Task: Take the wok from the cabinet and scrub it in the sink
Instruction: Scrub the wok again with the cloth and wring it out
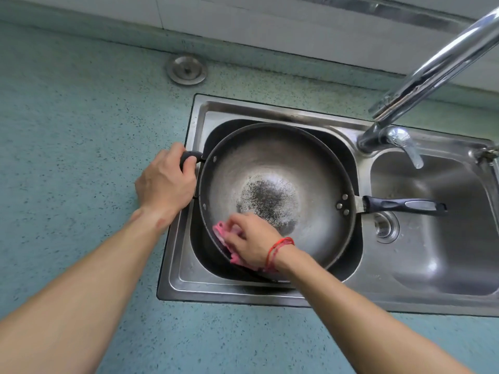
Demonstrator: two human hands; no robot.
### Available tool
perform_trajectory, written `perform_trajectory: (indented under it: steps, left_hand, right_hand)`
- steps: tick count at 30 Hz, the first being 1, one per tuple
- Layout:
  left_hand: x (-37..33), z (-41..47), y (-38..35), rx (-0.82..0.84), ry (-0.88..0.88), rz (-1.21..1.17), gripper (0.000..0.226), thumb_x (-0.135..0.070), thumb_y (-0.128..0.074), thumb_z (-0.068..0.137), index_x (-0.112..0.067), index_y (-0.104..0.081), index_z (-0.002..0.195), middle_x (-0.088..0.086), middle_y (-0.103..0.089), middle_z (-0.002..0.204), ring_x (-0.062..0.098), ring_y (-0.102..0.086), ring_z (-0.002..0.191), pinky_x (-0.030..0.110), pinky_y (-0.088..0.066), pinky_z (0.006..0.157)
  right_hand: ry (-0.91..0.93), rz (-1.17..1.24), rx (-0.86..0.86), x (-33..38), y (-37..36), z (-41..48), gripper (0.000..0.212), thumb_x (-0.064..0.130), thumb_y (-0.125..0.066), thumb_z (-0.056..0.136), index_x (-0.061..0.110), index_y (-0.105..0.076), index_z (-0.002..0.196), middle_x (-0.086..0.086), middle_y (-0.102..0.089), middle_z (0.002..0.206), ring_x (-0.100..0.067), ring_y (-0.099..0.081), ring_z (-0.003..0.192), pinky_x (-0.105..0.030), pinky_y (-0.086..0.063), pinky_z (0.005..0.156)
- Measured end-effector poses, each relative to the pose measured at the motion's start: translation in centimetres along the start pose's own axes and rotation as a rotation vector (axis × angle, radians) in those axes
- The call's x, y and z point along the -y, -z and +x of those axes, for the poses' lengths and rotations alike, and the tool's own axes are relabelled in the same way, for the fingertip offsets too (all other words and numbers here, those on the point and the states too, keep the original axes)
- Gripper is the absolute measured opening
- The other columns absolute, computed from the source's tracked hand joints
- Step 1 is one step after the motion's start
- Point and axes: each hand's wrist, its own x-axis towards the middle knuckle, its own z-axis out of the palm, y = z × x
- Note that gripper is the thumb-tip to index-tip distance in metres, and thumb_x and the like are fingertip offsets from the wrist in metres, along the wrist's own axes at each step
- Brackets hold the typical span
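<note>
A large dark wok (275, 168) lies in the left basin of the steel sink (243, 288), its long black handle (402, 205) reaching right over the other basin. The wok's bottom has a dark speckled patch. My left hand (164, 182) grips the small loop handle on the wok's left rim. My right hand (251, 240), with a red string at the wrist, presses a pink cloth (224, 236) against the wok's near inner wall, fingers curled over it.
A chrome faucet (432, 68) arches from the sink's back edge up to the right, with its lever (405, 143) beside it. The right basin (445, 238) has a drain. A round steel cap (186, 69) sits on the speckled teal counter (81, 130) behind the sink.
</note>
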Motion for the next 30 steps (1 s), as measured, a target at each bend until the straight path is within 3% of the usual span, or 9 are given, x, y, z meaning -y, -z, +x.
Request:
perform_trajectory:
  steps: [3,6,9,14,17,21,24,28,30]
  left_hand:
    - [0.0,0.0,0.0,0.01,-0.001,-0.006,0.022,-0.041,-0.039,0.101,-0.022,-0.045,0.092,0.001,-0.053,0.089,0.026,-0.047,0.077,0.035,-0.032,0.065]
    - [0.2,0.1,0.0,0.025,-0.007,-0.016,0.025,-0.043,-0.038,0.101,-0.022,-0.047,0.093,0.001,-0.056,0.09,0.027,-0.049,0.079,0.035,-0.034,0.066]
    - [0.5,0.3,0.1,0.05,0.01,-0.03,0.028,-0.042,-0.032,0.102,-0.02,-0.047,0.091,0.001,-0.055,0.088,0.028,-0.05,0.081,0.036,-0.034,0.066]
    - [0.6,0.3,0.1,0.05,0.017,-0.048,0.03,-0.037,-0.028,0.104,-0.018,-0.045,0.087,0.001,-0.052,0.082,0.027,-0.049,0.078,0.035,-0.031,0.063]
    - [0.7,0.4,-0.1,0.029,0.001,-0.043,0.03,-0.038,-0.027,0.104,-0.02,-0.043,0.086,0.001,-0.052,0.081,0.028,-0.05,0.076,0.035,-0.033,0.062]
    - [0.8,0.4,-0.2,0.012,-0.021,-0.045,0.031,-0.038,-0.028,0.104,-0.02,-0.044,0.086,0.002,-0.054,0.08,0.028,-0.051,0.075,0.035,-0.035,0.062]
    - [0.7,0.3,-0.2,0.005,-0.024,-0.028,0.03,-0.037,-0.028,0.104,-0.019,-0.044,0.087,0.002,-0.053,0.08,0.028,-0.05,0.074,0.035,-0.033,0.061]
    - [0.5,0.4,-0.1,-0.001,-0.021,-0.023,0.027,-0.035,-0.03,0.104,-0.019,-0.043,0.088,0.003,-0.053,0.084,0.028,-0.048,0.076,0.036,-0.031,0.062]
    - [0.4,0.3,0.0,-0.008,-0.014,-0.015,0.026,-0.034,-0.031,0.104,-0.018,-0.044,0.088,0.003,-0.052,0.086,0.028,-0.046,0.078,0.036,-0.03,0.063]
  right_hand:
    - [-0.043,0.478,-0.164,1.6,-1.1,2.2,0.017,0.04,-0.055,0.095,0.026,-0.056,0.086,0.0,-0.063,0.073,-0.018,-0.063,0.059,-0.042,-0.059,0.062]
    - [-0.049,0.847,-0.353,2.8,0.0,3.9,0.006,0.012,-0.053,0.098,0.014,-0.053,0.092,0.003,-0.054,0.059,-0.005,-0.052,0.04,-0.021,-0.046,0.04]
    - [-0.009,1.058,-0.425,4.0,1.3,4.7,0.005,0.004,-0.048,0.099,0.007,-0.051,0.098,-0.003,-0.05,0.059,-0.004,-0.049,0.036,-0.017,-0.04,0.038]
    - [-0.074,0.935,-0.483,4.2,0.6,6.7,0.016,0.043,-0.058,0.09,0.031,-0.062,0.08,0.01,-0.058,0.061,-0.01,-0.056,0.057,-0.037,-0.05,0.06]
    - [-0.144,0.877,-0.56,4.2,0.2,7.1,0.026,0.048,-0.057,0.091,0.028,-0.064,0.076,0.013,-0.06,0.06,-0.005,-0.055,0.061,-0.035,-0.05,0.07]
    - [-0.207,0.858,-0.603,5.0,0.3,7.0,0.034,0.064,-0.063,0.071,0.03,-0.065,0.071,0.008,-0.062,0.061,-0.013,-0.061,0.062,-0.045,-0.057,0.074]
    - [-0.211,0.889,-0.577,5.4,0.3,6.4,0.031,0.06,-0.075,0.066,0.034,-0.062,0.078,0.006,-0.068,0.074,-0.017,-0.068,0.067,-0.045,-0.059,0.068]
    - [-0.186,1.002,-0.462,5.6,0.7,4.7,0.032,0.031,-0.08,0.078,0.012,-0.065,0.098,0.005,-0.062,0.072,-0.001,-0.059,0.046,-0.019,-0.048,0.042]
    - [-0.162,1.012,-0.384,5.5,0.5,3.5,0.024,0.022,-0.08,0.079,0.008,-0.064,0.091,-0.002,-0.061,0.066,-0.014,-0.055,0.044,-0.022,-0.046,0.04]
